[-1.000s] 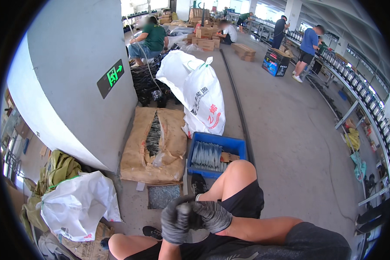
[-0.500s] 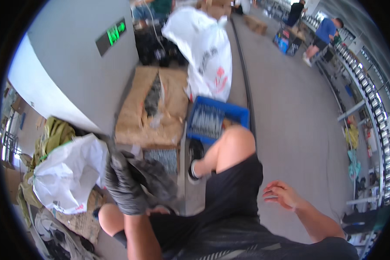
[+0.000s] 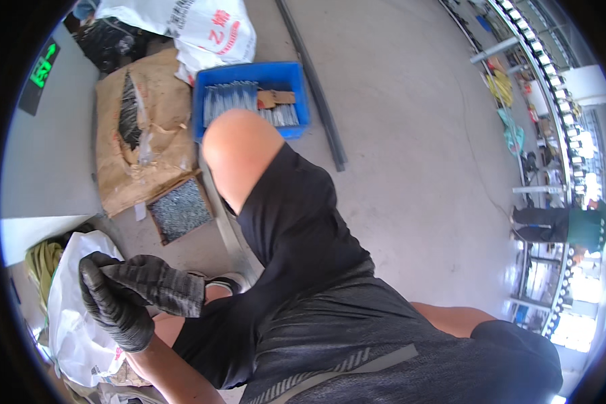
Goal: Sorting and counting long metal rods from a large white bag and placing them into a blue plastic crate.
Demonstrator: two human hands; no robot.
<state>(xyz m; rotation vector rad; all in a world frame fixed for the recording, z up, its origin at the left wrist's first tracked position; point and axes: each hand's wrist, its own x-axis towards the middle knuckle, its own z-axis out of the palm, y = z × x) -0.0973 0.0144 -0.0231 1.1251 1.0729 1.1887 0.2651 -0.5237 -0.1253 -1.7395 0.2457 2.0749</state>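
My left hand (image 3: 118,313) wears a dark grey knitted glove with a ribbed cuff, and its fingers are closed. Pinched in it is a loose dark grey work glove (image 3: 165,286), stretching to the right with its cuff end free over my lower leg. Of my right side only a bare piece of arm (image 3: 451,318) shows beside my shirt; the hand itself is out of sight. Just left of the gloved hand lies a white woven sack (image 3: 64,323).
Ahead stands a blue bin (image 3: 301,101) with thin metal rods and cardboard. Left of it lie a torn brown paper sack (image 3: 161,101) and a carton (image 3: 182,210) of small metal parts. A dark rail (image 3: 313,87) runs along the floor. A person in green (image 3: 586,225) stands far right.
The view has swung to the right, so the bin and sacks sit further left. My bare right hand has gone out of view. The loose glove now shows more clearly in my left hand.
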